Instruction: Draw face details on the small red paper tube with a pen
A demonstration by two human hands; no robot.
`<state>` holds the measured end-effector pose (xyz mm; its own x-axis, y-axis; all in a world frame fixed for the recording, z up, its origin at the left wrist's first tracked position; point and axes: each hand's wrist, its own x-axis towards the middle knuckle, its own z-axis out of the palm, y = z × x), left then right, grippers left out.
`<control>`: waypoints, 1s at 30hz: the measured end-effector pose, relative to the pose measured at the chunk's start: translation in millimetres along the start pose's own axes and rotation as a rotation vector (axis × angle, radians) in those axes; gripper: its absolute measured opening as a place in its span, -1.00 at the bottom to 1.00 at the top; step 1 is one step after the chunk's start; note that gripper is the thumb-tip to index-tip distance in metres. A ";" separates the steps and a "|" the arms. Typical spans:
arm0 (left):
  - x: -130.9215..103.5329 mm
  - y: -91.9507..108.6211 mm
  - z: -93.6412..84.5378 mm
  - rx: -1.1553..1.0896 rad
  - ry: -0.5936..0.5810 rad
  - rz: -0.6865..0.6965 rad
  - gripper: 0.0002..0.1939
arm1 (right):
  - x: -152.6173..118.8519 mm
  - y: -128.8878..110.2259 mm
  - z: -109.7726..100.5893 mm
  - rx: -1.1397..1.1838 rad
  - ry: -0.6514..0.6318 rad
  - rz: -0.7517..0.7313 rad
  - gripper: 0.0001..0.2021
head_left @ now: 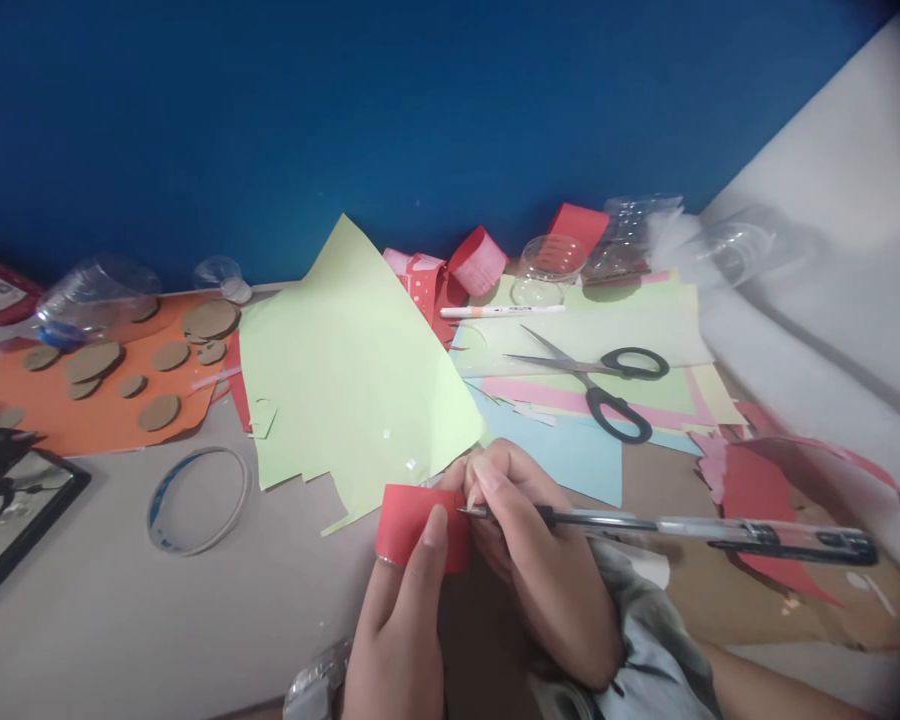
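Note:
A small curved band of red paper (412, 510) is held near the front of the table by my left hand (409, 600), thumb on its face and fingers behind. My right hand (540, 550) is closed on a black gel pen (645, 522), whose tip touches or nearly touches the band's right end. The pen lies almost level, its capped end pointing right. Just beyond both hands rests a large light green sheet (352, 360) with a cut lower edge. Open-bladed scissors (585, 370) with black handles lie on coloured papers to the right.
Cardboard discs (94, 360) sit on an orange sheet (45, 420) at left, near a tape roll (199, 500) and a dark-framed object (22, 510). Clear plastic cups (547, 265), red paper rings (478, 262) and a marker (502, 312) stand at the back. Red scraps (765, 500) lie right.

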<state>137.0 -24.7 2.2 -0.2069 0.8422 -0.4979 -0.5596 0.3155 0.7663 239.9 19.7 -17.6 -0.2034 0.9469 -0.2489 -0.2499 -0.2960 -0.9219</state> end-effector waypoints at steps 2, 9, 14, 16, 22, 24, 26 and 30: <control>-2.3 -3.4 -4.2 0.020 0.002 -0.014 -0.89 | 0.1 -0.4 -0.3 0.005 -0.001 0.011 -0.59; -6.8 -19.4 -19.3 0.084 0.058 -0.144 -0.71 | 0.1 0.4 -0.1 0.007 0.005 0.006 -0.60; -5.8 -17.8 -21.2 0.031 0.024 -0.148 -0.77 | -1.4 3.1 -1.2 -0.024 0.007 0.023 -0.62; -5.3 -13.8 -17.4 0.039 0.029 -0.149 -0.77 | -1.5 2.8 -1.5 -0.031 0.004 0.024 -0.63; -2.5 0.9 -1.7 0.052 -0.025 -0.104 -0.85 | -0.2 2.9 -2.0 -0.032 -0.007 0.045 -0.62; -2.0 3.1 -0.3 0.039 -0.024 -0.079 -0.88 | -0.4 3.4 -2.2 -0.036 -0.006 0.055 -0.60; -2.5 2.9 -1.2 0.034 -0.012 -0.072 -0.89 | -1.0 3.4 -2.3 -0.035 -0.004 0.064 -0.60; -5.8 -2.4 -5.1 -0.003 0.002 -0.152 -0.76 | -2.0 2.3 -2.0 -0.029 0.000 0.073 -0.61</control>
<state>135.4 -32.6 1.1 -0.1217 0.7840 -0.6088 -0.5873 0.4376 0.6809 241.7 17.4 -19.7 -0.2202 0.9228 -0.3162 -0.2072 -0.3610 -0.9093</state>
